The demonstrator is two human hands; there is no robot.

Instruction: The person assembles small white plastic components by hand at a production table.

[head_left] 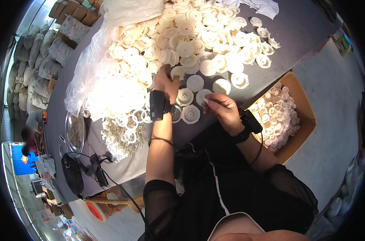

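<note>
On the dark grey tabletop (299,24), the left hand (165,83) is gripping a white round plastic disc (177,72) at the heap's near edge while the right hand (222,107) is pinching a small white plastic piece (206,100), which, being tiny, is at risk of slipping free.

Dark grey desk (303,28) fills upper middle. Pale concrete floor (331,132) at right, open cardboard box (307,120) standing on it beside desk edge. Stacked white sacks (37,60) along left wall, brown cartons (74,10) above them. Strong daylight from upper left. Blue surface (17,160) far left.
</note>
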